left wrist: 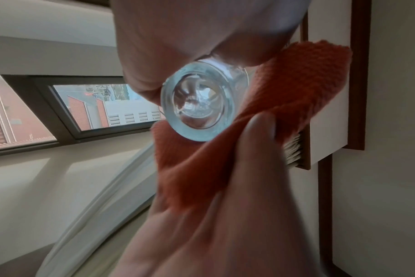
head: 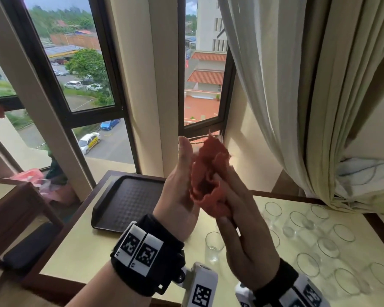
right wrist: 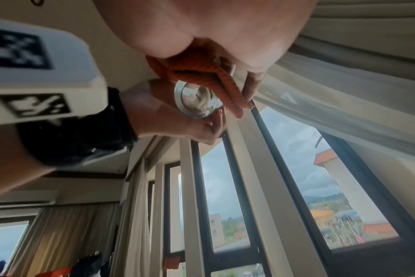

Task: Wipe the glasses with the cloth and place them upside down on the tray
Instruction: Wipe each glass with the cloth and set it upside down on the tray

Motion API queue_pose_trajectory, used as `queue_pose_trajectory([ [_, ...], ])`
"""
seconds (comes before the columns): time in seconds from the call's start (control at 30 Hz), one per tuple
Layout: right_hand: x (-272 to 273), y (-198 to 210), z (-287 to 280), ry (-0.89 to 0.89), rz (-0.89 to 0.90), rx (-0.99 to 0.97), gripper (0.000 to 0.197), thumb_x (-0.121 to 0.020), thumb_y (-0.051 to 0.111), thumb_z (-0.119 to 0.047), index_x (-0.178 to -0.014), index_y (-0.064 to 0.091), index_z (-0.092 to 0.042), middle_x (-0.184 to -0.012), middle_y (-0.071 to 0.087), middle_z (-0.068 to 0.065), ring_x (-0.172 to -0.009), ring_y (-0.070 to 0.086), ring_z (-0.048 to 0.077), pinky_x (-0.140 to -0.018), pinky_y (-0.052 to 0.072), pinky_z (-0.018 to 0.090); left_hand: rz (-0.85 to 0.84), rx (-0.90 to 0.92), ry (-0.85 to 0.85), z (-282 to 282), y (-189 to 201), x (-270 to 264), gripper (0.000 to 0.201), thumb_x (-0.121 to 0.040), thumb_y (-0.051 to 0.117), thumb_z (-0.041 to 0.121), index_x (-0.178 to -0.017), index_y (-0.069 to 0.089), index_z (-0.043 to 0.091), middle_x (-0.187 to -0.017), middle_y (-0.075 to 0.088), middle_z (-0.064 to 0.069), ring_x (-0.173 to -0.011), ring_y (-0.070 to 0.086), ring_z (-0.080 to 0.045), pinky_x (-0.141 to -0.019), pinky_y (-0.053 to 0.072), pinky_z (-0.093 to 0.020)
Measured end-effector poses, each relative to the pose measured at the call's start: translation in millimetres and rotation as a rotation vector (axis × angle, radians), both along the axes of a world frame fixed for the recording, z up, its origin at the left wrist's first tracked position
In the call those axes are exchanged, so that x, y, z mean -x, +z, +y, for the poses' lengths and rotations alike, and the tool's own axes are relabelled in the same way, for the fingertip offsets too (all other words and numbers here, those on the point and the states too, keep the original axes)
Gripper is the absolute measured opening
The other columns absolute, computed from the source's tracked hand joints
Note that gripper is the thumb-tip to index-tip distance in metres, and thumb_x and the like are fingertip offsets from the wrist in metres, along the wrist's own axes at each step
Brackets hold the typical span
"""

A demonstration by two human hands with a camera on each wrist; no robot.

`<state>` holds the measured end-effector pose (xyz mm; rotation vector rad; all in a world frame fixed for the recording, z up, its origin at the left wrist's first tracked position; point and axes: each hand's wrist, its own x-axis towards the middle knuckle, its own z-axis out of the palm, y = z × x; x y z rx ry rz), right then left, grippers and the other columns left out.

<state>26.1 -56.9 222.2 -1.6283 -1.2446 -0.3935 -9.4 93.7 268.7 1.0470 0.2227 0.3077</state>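
Looking from the head: the left hand [head: 182, 191] grips a glass [head: 196, 142], rim up, above the tray [head: 129, 200]. Left wrist view — base [left wrist: 197, 105] faces the camera. Right wrist view — right hand [right wrist: 225, 33] pinches the cloth [right wrist: 201, 78] against it.

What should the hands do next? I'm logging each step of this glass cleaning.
Probably keep turning the glass against the cloth a little more. The left hand holds the glass, the right hand presses the cloth round it, both raised above the table. The tray holds no glass yet, so placing comes after.
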Motion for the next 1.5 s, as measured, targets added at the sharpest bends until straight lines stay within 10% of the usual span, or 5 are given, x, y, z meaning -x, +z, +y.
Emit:
queue_pose_trajectory([
  [0.27,-22.6,-2.4,8.6,-0.052,0.399,-0.064,0.052,-0.111,0.039,-0.036,-0.162,0.038,-0.027,-0.131,0.064,-0.016,-0.113,0.059,-0.006,-0.096,0.049,0.025,-0.044,-0.103,0.085,-7.0,-1.5,-7.5,0.081,-0.096,0.037,0.074,-0.123,0.068,0.005,-0.094,0.068,-0.017,-0.08,0.066,-0.029,-0.073,0.058,-0.039],
  [0.67,-12.3,-21.0,-5.9,-0.022,0.058,0.024,0.053,-0.112,0.039,-0.034,-0.163,0.032,-0.025,-0.169,0.037,0.002,-0.142,0.052,0.037,-0.108,0.048,0.063,-0.05,-0.038,0.051,-1.1,3.6,-8.6,0.083,-0.09,0.045,0.084,-0.124,0.067,0.011,-0.109,0.066,-0.019,-0.098,0.066,-0.036,-0.102,0.054,-0.061],
  [0.87,-32.2,5.2,3.6,-0.059,0.383,-0.06,0.048,-0.11,0.039,-0.031,-0.158,0.044,-0.029,-0.119,0.067,-0.018,-0.102,0.064,-0.006,-0.087,0.048,0.017,-0.064,-0.087,0.057,-14.0,4.0,-16.7,0.077,-0.094,0.034,0.073,-0.117,0.069,0.008,-0.082,0.07,-0.008,-0.072,0.069,-0.022,-0.069,0.058,-0.037],
  [1.2,-13.1,-1.0,-6.1,0.033,0.026,0.027,0.052,-0.105,0.042,-0.018,-0.156,0.044,-0.008,-0.17,0.034,0.003,-0.155,0.036,0.031,-0.118,0.039,0.061,0.043,0.002,0.004,0.8,6.0,-18.5,0.1,-0.069,0.071,0.092,-0.115,0.062,0.004,-0.101,0.067,-0.009,-0.096,0.065,-0.029,-0.116,0.048,-0.058],
  [1.5,-37.5,1.4,2.3,-0.071,0.404,-0.076,0.052,-0.108,0.037,-0.039,-0.16,0.041,-0.03,-0.104,0.063,-0.026,-0.085,0.06,-0.002,-0.078,0.049,0.019,0.024,-0.133,0.158,-13.3,4.4,-23.8,0.113,-0.063,0.077,0.08,-0.136,0.055,-0.004,-0.089,0.073,-0.012,-0.083,0.072,-0.027,-0.074,0.062,-0.032],
])
